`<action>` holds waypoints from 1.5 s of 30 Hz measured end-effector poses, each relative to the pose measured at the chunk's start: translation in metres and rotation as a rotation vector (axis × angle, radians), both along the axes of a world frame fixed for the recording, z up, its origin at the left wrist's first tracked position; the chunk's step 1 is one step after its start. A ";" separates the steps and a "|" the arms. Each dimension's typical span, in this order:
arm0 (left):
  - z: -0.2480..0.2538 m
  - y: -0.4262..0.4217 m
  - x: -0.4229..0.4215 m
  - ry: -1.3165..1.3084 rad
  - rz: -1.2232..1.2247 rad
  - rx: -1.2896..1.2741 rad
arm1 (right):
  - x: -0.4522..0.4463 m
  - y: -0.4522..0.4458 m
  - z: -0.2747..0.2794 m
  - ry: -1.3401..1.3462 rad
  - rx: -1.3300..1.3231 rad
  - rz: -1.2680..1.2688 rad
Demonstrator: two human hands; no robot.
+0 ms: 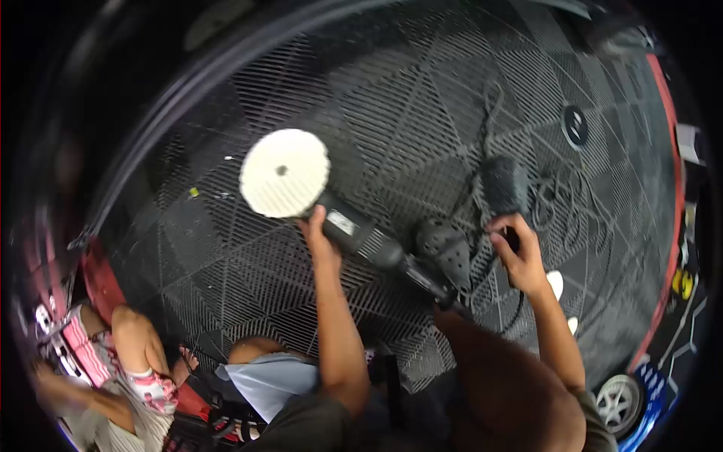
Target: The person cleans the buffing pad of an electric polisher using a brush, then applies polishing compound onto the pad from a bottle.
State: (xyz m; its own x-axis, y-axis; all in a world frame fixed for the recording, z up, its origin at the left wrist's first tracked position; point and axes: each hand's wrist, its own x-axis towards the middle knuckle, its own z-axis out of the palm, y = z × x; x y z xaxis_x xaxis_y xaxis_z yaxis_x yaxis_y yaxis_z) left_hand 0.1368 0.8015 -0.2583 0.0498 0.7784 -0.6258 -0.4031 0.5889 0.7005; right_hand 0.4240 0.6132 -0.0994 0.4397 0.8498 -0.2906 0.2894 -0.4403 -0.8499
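Near, my L hand (pixel 322 242) is gripping the polisher (pixel 354 231) at its head end, thumb up beside the white pad (pixel 286 173). CAUTION: I'm possibly risking a tail-first drop; cause: off-ctr., one-hand support. My R hand (pixel 523 258) is curling near a dark block (pixel 504 183), thumb & index close together; I'm not able to tell what, if anything, it's pinching. Further out, a perforated shoe (pixel 443 245) is sitting on the flr. mat (pixel 392 98), and loose cord (pixel 561 197) is lying in loops past the R hand. CAUTION: I'm probably facing a snag/trip hazard; cause: slack loops underfoot. Loc.: polisher is slanting betw. my hands, tail pointing near my leg (pixel 520 369), body running past the shoe, pad facing up beyond my L fingers; no R contact is showing.
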 end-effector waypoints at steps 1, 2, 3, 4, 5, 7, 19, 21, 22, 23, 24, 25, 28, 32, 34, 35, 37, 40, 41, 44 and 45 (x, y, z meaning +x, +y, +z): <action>0.003 0.001 -0.003 0.010 -0.022 0.003 | 0.003 -0.010 -0.006 -0.003 -0.108 0.022; -0.006 0.003 -0.009 0.001 -0.037 0.012 | 0.005 -0.020 -0.011 -0.062 -0.167 0.093; -0.014 0.001 -0.012 -0.008 -0.047 0.024 | 0.002 -0.031 -0.013 -0.117 -0.225 0.171; 0.001 -0.002 -0.005 0.070 -0.076 0.016 | -0.002 -0.038 -0.014 -0.100 -0.302 0.175; 0.022 0.001 0.005 0.146 -0.096 0.020 | -0.005 -0.043 -0.015 -0.085 -0.367 0.187; 0.029 0.003 0.010 0.280 -0.171 -0.015 | -0.014 -0.055 -0.022 -0.069 -0.451 0.182; 0.026 0.022 0.010 0.506 -0.388 0.084 | -0.011 -0.097 -0.025 -0.392 -0.813 0.176; 0.030 0.022 0.012 0.523 -0.406 0.081 | 0.012 -0.093 0.010 -0.440 -0.668 0.215; 0.031 0.020 0.012 0.506 -0.385 0.103 | 0.026 -0.082 0.029 -0.393 -0.681 0.109; 0.031 0.019 0.013 0.489 -0.362 0.123 | 0.041 -0.068 0.048 -0.347 -0.693 0.006; 0.020 0.018 0.013 0.484 -0.315 0.140 | 0.049 -0.048 0.072 -0.352 -0.677 -0.042; 0.021 0.018 0.012 0.473 -0.310 0.140 | 0.059 -0.034 0.087 -0.377 -0.650 -0.022; 0.026 0.018 0.019 0.467 -0.279 0.147 | 0.072 0.004 0.126 -0.502 -0.610 0.179; 0.012 0.021 0.020 0.410 -0.306 0.126 | 0.040 0.041 0.141 -0.573 -0.777 0.413; 0.002 0.021 0.014 0.493 -0.406 0.100 | 0.022 0.047 0.131 -0.558 -0.892 0.668; 0.002 0.020 0.015 0.497 -0.416 0.102 | 0.019 0.041 0.112 -0.630 -0.870 0.895; -0.001 0.021 0.012 0.496 -0.405 0.094 | 0.004 0.050 0.102 -0.579 -0.936 1.013; 0.016 0.014 0.014 0.559 -0.376 0.135 | -0.001 0.050 0.094 -0.558 -0.939 0.996; 0.029 0.015 0.018 0.569 -0.368 0.094 | 0.009 0.030 0.084 -0.586 -0.763 1.009; 0.018 0.012 0.020 0.476 -0.247 0.204 | 0.012 0.028 0.085 -0.553 -0.814 1.183; 0.015 0.011 0.021 0.415 -0.206 0.261 | 0.015 0.025 0.081 -0.480 -0.793 1.202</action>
State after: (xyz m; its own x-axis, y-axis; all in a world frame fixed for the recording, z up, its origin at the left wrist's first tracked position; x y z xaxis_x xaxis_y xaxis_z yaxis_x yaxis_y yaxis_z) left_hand 0.1576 0.8129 -0.2437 0.0073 0.9110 -0.4124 0.0444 0.4117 0.9102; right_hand 0.4394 0.6382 -0.0184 -0.1966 0.4590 -0.8664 0.9708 -0.0328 -0.2377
